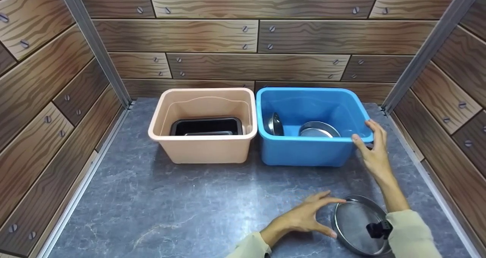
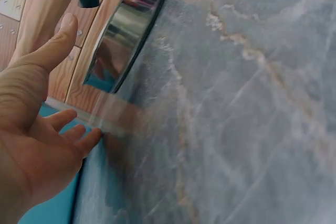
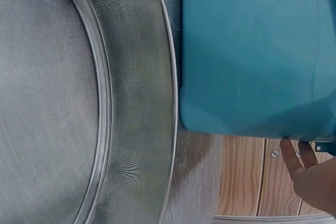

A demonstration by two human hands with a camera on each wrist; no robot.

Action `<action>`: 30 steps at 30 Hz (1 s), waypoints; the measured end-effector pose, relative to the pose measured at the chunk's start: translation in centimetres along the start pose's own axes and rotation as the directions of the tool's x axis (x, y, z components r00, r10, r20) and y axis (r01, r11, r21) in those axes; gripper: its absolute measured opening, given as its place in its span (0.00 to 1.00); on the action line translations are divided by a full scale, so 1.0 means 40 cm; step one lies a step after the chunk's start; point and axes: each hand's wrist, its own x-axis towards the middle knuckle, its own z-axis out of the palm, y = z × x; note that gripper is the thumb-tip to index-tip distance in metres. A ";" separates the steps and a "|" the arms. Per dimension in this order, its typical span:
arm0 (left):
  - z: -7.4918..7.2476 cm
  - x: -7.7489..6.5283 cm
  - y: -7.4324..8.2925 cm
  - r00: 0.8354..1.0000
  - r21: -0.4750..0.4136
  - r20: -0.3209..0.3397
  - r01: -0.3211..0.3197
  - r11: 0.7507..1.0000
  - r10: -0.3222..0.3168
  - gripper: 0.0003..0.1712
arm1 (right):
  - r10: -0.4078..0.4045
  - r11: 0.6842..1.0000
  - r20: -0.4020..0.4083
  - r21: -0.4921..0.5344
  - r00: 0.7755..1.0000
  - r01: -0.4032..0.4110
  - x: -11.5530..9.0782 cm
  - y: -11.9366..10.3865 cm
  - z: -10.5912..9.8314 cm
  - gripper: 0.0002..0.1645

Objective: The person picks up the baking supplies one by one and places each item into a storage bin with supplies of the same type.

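A round metal sieve (image 1: 357, 222) with a fine mesh (image 3: 47, 108) lies on the table at the front right. My left hand (image 1: 305, 214) is beside its left edge, thumb and fingers spread apart; the left wrist view shows this hand (image 2: 47, 135) holding nothing, near the sieve's shiny side wall (image 2: 128, 32). Farther back, my right hand (image 1: 376, 151) grips the front right corner of a blue bin (image 1: 303, 151), thumb at the front rim and fingers on the right rim. Inside that bin are a shallow round metal pan (image 1: 319, 129) and a rounded metal piece (image 1: 275, 125) tilted against the left wall.
A peach bin (image 1: 205, 149) stands close to the left of the blue one, with a black rectangular pan (image 1: 205, 127) inside. Wood-patterned panels (image 1: 212, 35) wall in the grey marbled table (image 1: 152, 208) at the back and both sides.
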 end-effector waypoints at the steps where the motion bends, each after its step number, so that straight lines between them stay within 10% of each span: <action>1: 0.004 0.001 0.000 1.000 0.003 0.011 0.005 1.000 -0.005 0.52 | 0.001 1.000 0.003 0.000 1.000 -0.001 -0.003 -0.008 -0.001 0.39; 30: 0.041 0.015 0.004 0.998 0.193 0.068 -0.006 0.981 -0.007 0.33 | -0.026 0.999 -0.022 0.043 0.999 0.027 0.000 0.021 0.004 0.40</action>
